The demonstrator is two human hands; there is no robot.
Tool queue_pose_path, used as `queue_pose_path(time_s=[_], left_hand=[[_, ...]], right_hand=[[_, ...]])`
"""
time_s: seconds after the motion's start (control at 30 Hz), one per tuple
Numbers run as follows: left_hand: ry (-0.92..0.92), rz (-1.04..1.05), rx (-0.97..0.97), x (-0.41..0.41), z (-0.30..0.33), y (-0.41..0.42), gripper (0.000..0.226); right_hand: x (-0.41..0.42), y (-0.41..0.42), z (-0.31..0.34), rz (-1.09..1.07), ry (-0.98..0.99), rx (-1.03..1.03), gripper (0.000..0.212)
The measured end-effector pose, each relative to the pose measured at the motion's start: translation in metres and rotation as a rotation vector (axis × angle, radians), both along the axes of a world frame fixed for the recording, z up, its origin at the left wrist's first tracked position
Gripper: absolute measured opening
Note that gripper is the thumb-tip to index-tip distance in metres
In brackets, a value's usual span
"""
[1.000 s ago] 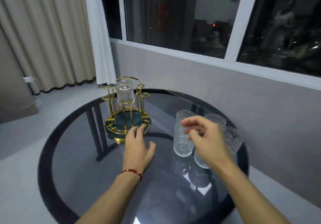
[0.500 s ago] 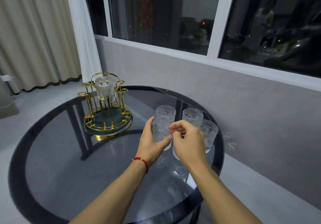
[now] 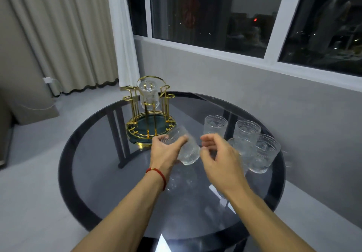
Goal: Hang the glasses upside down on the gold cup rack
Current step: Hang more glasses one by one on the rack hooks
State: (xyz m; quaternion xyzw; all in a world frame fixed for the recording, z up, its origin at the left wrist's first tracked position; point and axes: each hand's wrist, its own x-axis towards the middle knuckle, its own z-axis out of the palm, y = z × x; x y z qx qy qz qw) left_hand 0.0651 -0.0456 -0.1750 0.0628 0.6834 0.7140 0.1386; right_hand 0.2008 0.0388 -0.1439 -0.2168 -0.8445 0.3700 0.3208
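Observation:
A gold cup rack (image 3: 149, 114) with a dark green base stands at the far left of the round glass table (image 3: 109, 173). One clear glass (image 3: 148, 94) hangs upside down on a rear peg. My left hand (image 3: 166, 152) grips a textured clear glass (image 3: 189, 153), lifted off the table and tilted, just in front of the rack. My right hand (image 3: 219, 159) hovers beside that glass with fingers loosely curled, holding nothing. Several more upright glasses (image 3: 247, 132) stand in a cluster at the right.
A grey wall and dark windows run behind the table. Curtains (image 3: 64, 32) hang at the left. The table's right edge lies close to the standing glasses. Grey floor surrounds the table.
My left hand has lifted one glass from the cluster and carried it left toward the rack, tilting it. My right hand has let go and drawn slightly back.

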Motion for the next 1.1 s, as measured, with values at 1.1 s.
queue_pose_path(time_s=[1.1], left_hand=[[0.759, -0.113, -1.026, -0.083, -0.074, -0.043, 0.068]], right_hand=[[-0.26, 0.122, 0.101, 0.089, -0.037, -0.047, 0.071]])
